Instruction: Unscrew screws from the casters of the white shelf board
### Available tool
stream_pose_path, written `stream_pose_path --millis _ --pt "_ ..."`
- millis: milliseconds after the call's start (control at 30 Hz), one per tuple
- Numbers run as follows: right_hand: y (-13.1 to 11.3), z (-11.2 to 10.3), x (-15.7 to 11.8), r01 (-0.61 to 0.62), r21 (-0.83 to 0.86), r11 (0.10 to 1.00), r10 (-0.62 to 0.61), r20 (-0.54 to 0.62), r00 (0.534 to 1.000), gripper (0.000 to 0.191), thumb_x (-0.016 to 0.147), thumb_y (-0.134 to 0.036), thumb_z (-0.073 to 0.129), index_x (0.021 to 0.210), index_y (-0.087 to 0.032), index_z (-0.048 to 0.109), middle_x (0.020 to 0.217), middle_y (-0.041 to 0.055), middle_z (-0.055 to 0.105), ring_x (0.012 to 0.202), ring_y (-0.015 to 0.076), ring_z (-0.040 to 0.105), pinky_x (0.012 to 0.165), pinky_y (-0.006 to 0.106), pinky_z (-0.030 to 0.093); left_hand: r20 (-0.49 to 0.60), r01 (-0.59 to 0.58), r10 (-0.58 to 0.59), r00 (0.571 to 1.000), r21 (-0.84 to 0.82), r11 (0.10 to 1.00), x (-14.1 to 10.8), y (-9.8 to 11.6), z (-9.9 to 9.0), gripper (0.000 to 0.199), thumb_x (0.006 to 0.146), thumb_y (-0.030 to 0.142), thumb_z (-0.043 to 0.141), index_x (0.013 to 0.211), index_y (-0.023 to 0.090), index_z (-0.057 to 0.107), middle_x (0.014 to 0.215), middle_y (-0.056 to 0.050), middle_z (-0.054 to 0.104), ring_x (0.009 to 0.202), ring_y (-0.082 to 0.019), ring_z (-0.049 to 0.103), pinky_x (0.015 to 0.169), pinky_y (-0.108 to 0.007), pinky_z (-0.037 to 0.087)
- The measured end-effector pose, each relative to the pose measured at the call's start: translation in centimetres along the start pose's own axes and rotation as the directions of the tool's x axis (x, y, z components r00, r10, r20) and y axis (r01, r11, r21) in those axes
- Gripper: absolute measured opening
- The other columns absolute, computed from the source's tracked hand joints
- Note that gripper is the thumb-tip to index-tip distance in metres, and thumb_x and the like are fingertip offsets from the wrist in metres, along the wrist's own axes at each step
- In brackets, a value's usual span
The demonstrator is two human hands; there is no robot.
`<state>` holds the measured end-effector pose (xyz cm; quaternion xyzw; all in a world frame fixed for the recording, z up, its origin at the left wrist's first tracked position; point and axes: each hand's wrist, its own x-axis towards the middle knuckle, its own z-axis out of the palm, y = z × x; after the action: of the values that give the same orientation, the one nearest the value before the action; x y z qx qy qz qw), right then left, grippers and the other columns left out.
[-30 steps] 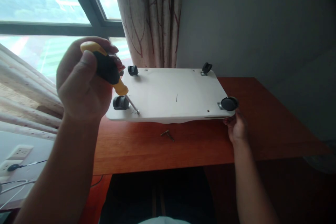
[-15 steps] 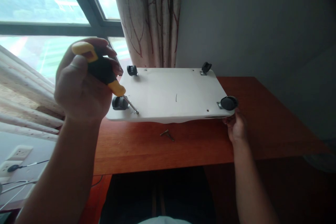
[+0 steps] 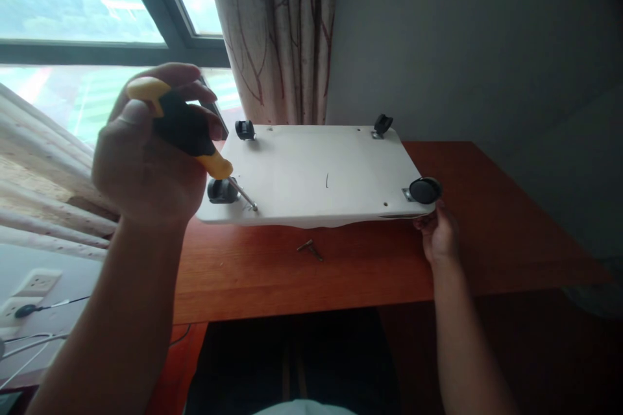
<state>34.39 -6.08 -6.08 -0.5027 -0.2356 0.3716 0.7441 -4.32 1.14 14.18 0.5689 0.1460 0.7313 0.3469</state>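
- We are seeing the white panel (image 3: 292,165) lying flat in mid-frame, and we are working on its upward face.
- Black casters are standing at all its corners: a near-left caster (image 3: 222,190), a far-left caster (image 3: 244,130), a far-right caster (image 3: 383,123) and a near-right caster (image 3: 424,190). These are looking already fitted.
- We are setting the screwdriver's (image 3: 182,130) tip on the panel, just right of the near-left caster; this spot is seeming unfinished, though we are not making out any screw's depth.
- A dark dot (image 3: 386,204) is showing near the near-right caster; we are not managing to tell hole from screw head, so the remaining count is staying unclear.
- At left, our left hand (image 3: 150,162) is grasping the screwdriver's handle.
- At right, our right hand (image 3: 440,237) is gripping the panel's near-right corner, some fingers hiding.
- Below centre, loose metal fasteners (image 3: 310,249) are lying on the wooden table (image 3: 263,279), apparently unused.
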Motion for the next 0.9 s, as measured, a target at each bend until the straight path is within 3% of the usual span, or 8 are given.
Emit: stream_pose_path --millis 100,200,267,367,467,667,767,900 --pt "0.0 0.0 0.1 0.001 0.002 1.0 -0.001 0.001 1.0 0.042 0.07 -0.057 0.078 0.076 -0.019 0.06 0.058 -0.005 0.056 0.048 0.008 0.05 0.044 0.022 0.037 0.019 -0.053 0.051 0.998 0.07 0.996 0.0 -0.2 -0.1 0.016 0.084 0.025 0.063 0.092 0.012 0.066 0.088 -0.007 0.066 0.069 -0.015 0.067 0.053 -0.024 0.054" --pt "0.0 0.0 0.1 0.004 0.004 1.0 -0.004 -0.001 1.0 0.043 0.069 -0.057 0.079 0.074 -0.019 0.06 0.058 -0.0052 0.056 0.047 0.0079 0.049 0.044 0.022 0.037 0.061 -0.078 0.071 0.996 0.122 0.989 -0.1 -0.4 -0.2 0.032 0.075 0.025 0.08 0.095 0.02 0.056 0.094 -0.005 0.07 0.07 -0.019 0.071 0.052 -0.027 0.057" --pt "-0.1 0.0 0.0 0.004 0.004 1.0 -0.004 -0.002 1.0 0.042 0.069 -0.056 0.08 0.075 -0.019 0.06 0.057 -0.0051 0.057 0.047 0.008 0.049 0.043 0.022 0.037 0.072 -0.114 0.106 0.992 0.125 0.986 0.0 -0.6 -0.3 0.037 0.075 0.026 0.082 0.095 0.021 0.052 0.094 -0.004 0.072 0.061 -0.016 0.069 0.046 -0.025 0.054" --pt "-0.1 0.0 0.0 0.002 0.007 1.0 -0.002 0.001 1.0 0.042 0.069 -0.056 0.079 0.075 -0.019 0.061 0.058 -0.0048 0.057 0.048 0.0077 0.05 0.044 0.022 0.037 0.081 -0.136 0.129 0.988 0.097 0.986 0.1 -0.8 -0.3 0.031 0.081 0.034 0.078 0.097 0.019 0.057 0.088 -0.003 0.072 0.051 -0.011 0.061 0.04 -0.021 0.046" --pt "-0.1 0.0 0.0 -0.003 0.008 1.0 0.003 0.009 1.0 0.042 0.07 -0.056 0.079 0.075 -0.018 0.061 0.058 -0.0048 0.057 0.048 0.0078 0.05 0.044 0.022 0.037 0.08 -0.071 0.063 0.995 0.091 0.993 0.0 -0.6 -0.1 0.032 0.086 0.044 0.07 0.098 0.015 0.065 0.086 -0.005 0.069 0.057 -0.012 0.063 0.044 -0.022 0.045" --pt "0.0 0.0 0.1 0.007 0.01 1.0 -0.007 -0.001 1.0 0.041 0.069 -0.055 0.08 0.075 -0.019 0.062 0.057 -0.0048 0.057 0.048 0.0079 0.049 0.043 0.022 0.037 0.044 -0.102 0.098 0.994 0.118 0.988 0.0 0.1 0.6 0.014 0.088 0.028 0.068 0.089 0.014 0.065 0.078 -0.005 0.064 0.052 -0.015 0.059 0.043 -0.028 0.044" --pt "0.0 0.0 0.1 0.003 0.012 1.0 -0.003 -0.007 1.0 0.042 0.068 -0.056 0.08 0.074 -0.018 0.061 0.057 -0.0046 0.058 0.048 0.0081 0.05 0.043 0.022 0.037 0.025 -0.133 0.131 0.991 0.116 0.984 0.2 0.3 1.1 0.013 0.092 0.026 0.064 0.088 0.014 0.065 0.073 -0.003 0.059 0.049 -0.013 0.054 0.039 -0.027 0.039" --pt "0.0 0.0 0.1 -0.002 0.013 1.0 0.003 -0.013 1.0 0.043 0.068 -0.056 0.08 0.075 -0.018 0.061 0.058 -0.0045 0.058 0.048 0.0078 0.05 0.043 0.022 0.037 -0.031 -0.12 0.127 0.991 0.177 0.977 0.4 1.1 1.8 0.018 0.1 0.022 0.051 0.088 0.018 0.065 0.075 -0.001 0.054 0.055 -0.01 0.052 0.045 -0.025 0.041"
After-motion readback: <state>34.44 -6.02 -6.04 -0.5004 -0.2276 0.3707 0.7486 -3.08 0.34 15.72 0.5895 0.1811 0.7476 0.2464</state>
